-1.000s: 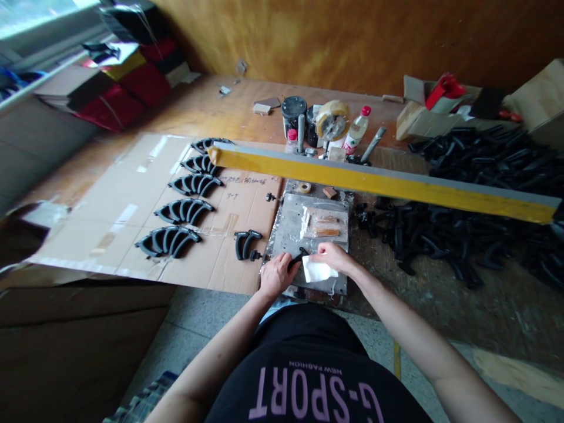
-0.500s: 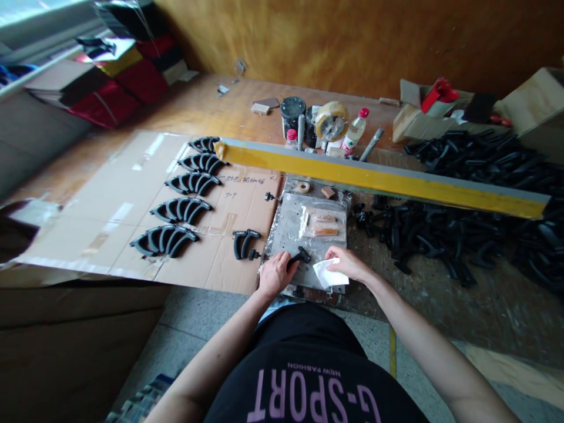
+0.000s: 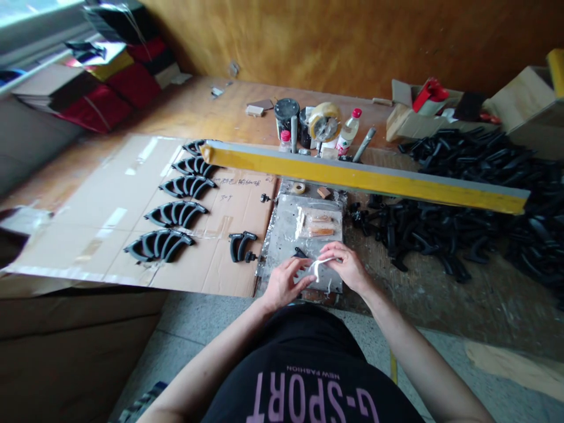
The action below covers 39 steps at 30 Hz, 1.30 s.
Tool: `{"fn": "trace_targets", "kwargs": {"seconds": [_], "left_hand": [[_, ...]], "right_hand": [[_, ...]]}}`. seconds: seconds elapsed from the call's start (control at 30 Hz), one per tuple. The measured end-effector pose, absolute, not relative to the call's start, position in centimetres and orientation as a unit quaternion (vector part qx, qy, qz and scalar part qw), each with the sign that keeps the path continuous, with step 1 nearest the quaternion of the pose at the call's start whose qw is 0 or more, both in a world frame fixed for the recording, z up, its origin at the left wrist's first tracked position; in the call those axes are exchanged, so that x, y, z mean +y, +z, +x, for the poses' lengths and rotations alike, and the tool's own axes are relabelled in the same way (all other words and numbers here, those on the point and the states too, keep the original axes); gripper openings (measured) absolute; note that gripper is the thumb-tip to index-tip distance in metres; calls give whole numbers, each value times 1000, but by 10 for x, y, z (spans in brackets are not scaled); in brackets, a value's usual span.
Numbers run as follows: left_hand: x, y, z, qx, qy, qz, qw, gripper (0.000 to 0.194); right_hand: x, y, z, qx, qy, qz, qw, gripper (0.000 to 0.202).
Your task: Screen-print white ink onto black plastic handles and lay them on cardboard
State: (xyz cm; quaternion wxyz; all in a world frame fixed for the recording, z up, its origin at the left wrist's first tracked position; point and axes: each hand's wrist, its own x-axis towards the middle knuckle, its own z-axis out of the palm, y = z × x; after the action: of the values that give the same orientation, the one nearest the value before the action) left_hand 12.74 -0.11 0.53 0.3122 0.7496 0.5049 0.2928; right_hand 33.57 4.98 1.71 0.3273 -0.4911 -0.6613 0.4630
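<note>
A white sheet (image 3: 318,268), thin like paper or a wipe, is bunched between my hands above the metal plate (image 3: 282,226). My right hand (image 3: 348,267) pinches its upper right edge. My left hand (image 3: 284,285) has thumb and fingertips at the sheet's left edge, closed on it as far as I can see. Just beyond the left fingers lies a black curved handle (image 3: 299,252) on the plate, mostly hidden by the hand. Left of the plate, a pair of black curved handles (image 3: 241,245) rests on cardboard, beside a black knob (image 3: 250,257).
Rows of black handles (image 3: 161,244) lie on the cardboard sheet (image 3: 207,267). A yellow-and-grey bar (image 3: 365,176) spans above the bench. Piled black parts (image 3: 423,235) cover the right side. Behind the bar are a tape roll (image 3: 325,122), a bottle (image 3: 349,132) and dark jars (image 3: 286,114).
My left hand has let go of the black handle and moved right to the white sheet. The sheet, hanging spread before, is now bunched between both hands.
</note>
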Motion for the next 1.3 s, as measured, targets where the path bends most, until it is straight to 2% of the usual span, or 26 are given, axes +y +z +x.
{"fn": "trace_targets", "kwargs": {"seconds": [0.07, 0.17, 0.37, 0.47, 0.63, 0.77, 0.83, 1.03, 1.3], "left_hand": [[-3, 9, 138, 487, 315, 745, 330, 28], [-5, 8, 150, 478, 334, 744, 326, 27], [-6, 5, 148, 493, 327, 728, 348, 40], [-7, -2, 134, 529, 290, 720, 344, 34], [-6, -31, 108, 646, 226, 706, 182, 32], [-4, -51, 104, 656, 181, 722, 127, 31], [-4, -55, 106, 657, 178, 723, 120, 31], [-3, -57, 105, 651, 186, 725, 126, 32], [-3, -58, 104, 650, 188, 725, 130, 32]], "right_hand": [[50, 14, 326, -608, 466, -539, 351, 20], [44, 13, 314, -514, 493, -598, 368, 29], [26, 11, 311, -542, 549, -512, 379, 35], [30, -2, 316, -622, 474, -514, 352, 29], [56, -23, 305, -776, 292, -478, 291, 31], [67, -33, 287, -863, 210, -413, 201, 31], [64, -38, 289, -877, 203, -397, 178, 32], [50, -49, 318, -883, 225, -366, 191, 37], [56, -45, 308, -889, 211, -365, 180, 37]]}}
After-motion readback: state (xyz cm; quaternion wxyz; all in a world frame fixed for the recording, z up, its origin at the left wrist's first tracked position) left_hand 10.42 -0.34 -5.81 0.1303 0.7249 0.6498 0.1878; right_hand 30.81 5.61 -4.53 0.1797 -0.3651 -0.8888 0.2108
